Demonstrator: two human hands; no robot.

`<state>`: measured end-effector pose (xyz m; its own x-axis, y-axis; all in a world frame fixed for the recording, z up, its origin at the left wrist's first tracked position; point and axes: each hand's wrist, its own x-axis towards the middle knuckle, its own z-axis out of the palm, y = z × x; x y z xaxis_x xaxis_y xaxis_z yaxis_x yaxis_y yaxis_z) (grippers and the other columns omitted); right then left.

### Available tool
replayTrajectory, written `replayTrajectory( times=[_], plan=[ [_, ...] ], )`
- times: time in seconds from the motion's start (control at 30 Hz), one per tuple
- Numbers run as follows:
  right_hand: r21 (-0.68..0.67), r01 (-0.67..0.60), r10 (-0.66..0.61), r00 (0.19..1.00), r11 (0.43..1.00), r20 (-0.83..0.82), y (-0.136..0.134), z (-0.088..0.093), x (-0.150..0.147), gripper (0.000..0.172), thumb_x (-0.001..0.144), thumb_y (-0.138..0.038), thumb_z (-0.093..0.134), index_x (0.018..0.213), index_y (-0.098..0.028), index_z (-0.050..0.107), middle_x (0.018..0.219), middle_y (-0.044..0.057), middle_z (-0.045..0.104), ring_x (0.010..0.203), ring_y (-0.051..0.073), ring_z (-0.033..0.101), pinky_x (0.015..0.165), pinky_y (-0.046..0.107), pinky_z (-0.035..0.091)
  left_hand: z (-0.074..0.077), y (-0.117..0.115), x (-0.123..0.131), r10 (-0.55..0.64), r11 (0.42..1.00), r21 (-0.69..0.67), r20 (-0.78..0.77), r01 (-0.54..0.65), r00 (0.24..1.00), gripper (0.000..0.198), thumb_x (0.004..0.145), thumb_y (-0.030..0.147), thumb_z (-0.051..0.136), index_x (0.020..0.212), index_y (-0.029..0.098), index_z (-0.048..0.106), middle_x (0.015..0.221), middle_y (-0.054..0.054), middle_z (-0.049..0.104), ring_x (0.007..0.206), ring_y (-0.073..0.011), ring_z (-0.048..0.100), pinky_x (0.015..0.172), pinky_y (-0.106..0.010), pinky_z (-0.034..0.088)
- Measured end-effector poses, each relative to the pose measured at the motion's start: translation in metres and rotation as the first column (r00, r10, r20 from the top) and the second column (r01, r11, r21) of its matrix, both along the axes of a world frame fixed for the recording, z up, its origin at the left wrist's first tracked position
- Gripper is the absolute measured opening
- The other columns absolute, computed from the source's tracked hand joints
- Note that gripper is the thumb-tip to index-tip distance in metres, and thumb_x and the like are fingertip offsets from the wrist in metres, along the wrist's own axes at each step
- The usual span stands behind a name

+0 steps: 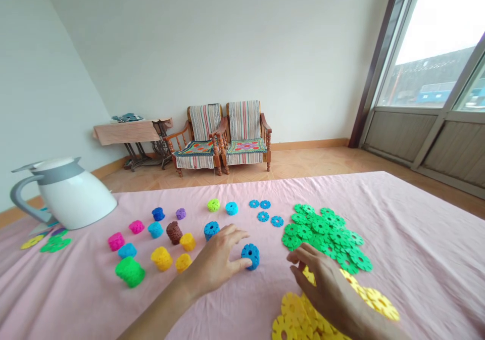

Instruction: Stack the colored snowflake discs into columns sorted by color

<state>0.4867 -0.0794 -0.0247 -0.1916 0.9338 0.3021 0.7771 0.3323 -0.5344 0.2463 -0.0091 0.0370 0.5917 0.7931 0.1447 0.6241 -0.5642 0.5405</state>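
My left hand (220, 255) is at the middle of the table with thumb and fingers apart. Its thumb tip overlaps the lower left edge of a stack of dark blue notched discs (251, 253); whether it touches them I cannot tell. Another blue stack (211, 229) stands just behind that hand's knuckles, partly covered. My right hand (322, 274) hovers between the heap of green notched discs (320, 227) and the pile of yellow notched discs (293, 307). Its fingers are loosely bent, with a gap to the thumb and nothing visible between them.
Several loose blue discs (263, 216) lie behind the stacks. Short stacks, such as a green one (130, 272), a brown one (174, 233) and a yellow one (161, 259), stand left. A white jug (76, 193) stands at the far left of the pink cloth (83, 279).
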Motion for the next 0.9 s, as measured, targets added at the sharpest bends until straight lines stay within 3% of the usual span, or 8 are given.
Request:
replayTrajectory(
  times=[0.1, 0.2, 0.37, 0.5, 0.63, 0.8, 0.9],
  plan=[
    [0.029, -0.055, 0.052, 0.995, 0.998, 0.087, 0.028, 0.007, 0.001, 0.021, 0.083, -0.017, 0.049, 0.102, -0.016, 0.059, 0.095, 0.008, 0.062, 0.083, 0.019, 0.061, 0.074, 0.032, 0.048, 0.0, -0.011, -0.006, 0.04, 0.999, 0.001, 0.066, -0.04, 0.997, 0.029, 0.08, 0.021, 0.063, 0.109, 0.024, 0.062, 0.104, -0.002, 0.062, 0.093, -0.0171, 0.057, 0.086, -0.03, 0.046],
    [-0.038, -0.08, 0.088, 0.955, 0.996, 0.283, 0.072, 0.013, -0.006, 0.035, 0.081, -0.017, 0.055, 0.116, -0.013, 0.056, 0.109, 0.013, 0.061, 0.105, 0.023, 0.056, 0.093, 0.036, 0.042, -0.008, -0.028, -0.011, 0.076, 0.997, 0.019, 0.133, -0.079, 0.988, 0.024, 0.084, 0.019, 0.057, 0.107, 0.024, 0.061, 0.098, -0.002, 0.063, 0.086, -0.0153, 0.059, 0.081, -0.028, 0.047],
    [-0.104, -0.034, 0.07, 0.928, 0.994, 0.367, 0.149, 0.013, -0.029, 0.049, 0.078, -0.024, 0.066, 0.124, -0.017, 0.052, 0.124, 0.015, 0.055, 0.113, 0.03, 0.052, 0.09, 0.044, 0.045, -0.032, -0.053, -0.022, 0.059, 0.995, 0.064, 0.169, -0.071, 0.984, 0.02, 0.084, 0.013, 0.051, 0.1, 0.021, 0.06, 0.085, -0.001, 0.062, 0.071, -0.0119, 0.059, 0.067, -0.021, 0.048],
    [-0.13, -0.007, 0.06, 0.911, 0.992, 0.408, 0.184, 0.009, -0.043, 0.033, 0.09, -0.033, 0.056, 0.12, -0.018, 0.054, 0.121, 0.008, 0.056, 0.101, 0.021, 0.058, 0.084, 0.042, 0.05, -0.052, -0.06, -0.032, 0.02, 0.996, 0.088, 0.169, -0.035, 0.985, 0.015, 0.084, 0.013, 0.048, 0.09, 0.019, 0.061, 0.077, -0.001, 0.06, 0.066, -0.0114, 0.059, 0.06, -0.019, 0.047],
    [-0.168, -0.014, 0.088, 0.892, 0.986, 0.442, 0.188, 0.008, -0.042, 0.032, 0.091, -0.033, 0.055, 0.119, -0.017, 0.054, 0.119, 0.007, 0.057, 0.099, 0.02, 0.059, 0.083, 0.041, 0.051, -0.065, -0.06, -0.039, 0.031, 0.998, 0.054, 0.168, -0.041, 0.985, 0.015, 0.084, 0.013, 0.047, 0.087, 0.018, 0.061, 0.075, -0.002, 0.06, 0.066, -0.0116, 0.059, 0.06, -0.018, 0.046],
    [-0.213, -0.036, 0.134, 0.875, 0.976, 0.465, 0.167, 0.008, -0.026, 0.033, 0.09, -0.034, 0.055, 0.119, -0.018, 0.054, 0.121, 0.008, 0.056, 0.102, 0.021, 0.058, 0.085, 0.043, 0.049, -0.073, -0.062, -0.041, 0.048, 0.999, -0.004, 0.179, -0.049, 0.983, 0.016, 0.083, 0.012, 0.048, 0.086, 0.018, 0.062, 0.076, -0.002, 0.061, 0.067, -0.0121, 0.06, 0.061, -0.018, 0.047],
    [-0.242, -0.041, 0.151, 0.877, 0.969, 0.455, 0.152, 0.01, -0.019, 0.042, 0.082, -0.036, 0.064, 0.119, -0.018, 0.056, 0.123, 0.011, 0.055, 0.111, 0.027, 0.053, 0.089, 0.045, 0.044, -0.071, -0.064, -0.039, 0.061, 0.998, -0.028, 0.204, -0.056, 0.977, 0.017, 0.083, 0.01, 0.048, 0.085, 0.019, 0.062, 0.076, -0.002, 0.062, 0.068, -0.0121, 0.06, 0.062, -0.018, 0.046]
  ],
)
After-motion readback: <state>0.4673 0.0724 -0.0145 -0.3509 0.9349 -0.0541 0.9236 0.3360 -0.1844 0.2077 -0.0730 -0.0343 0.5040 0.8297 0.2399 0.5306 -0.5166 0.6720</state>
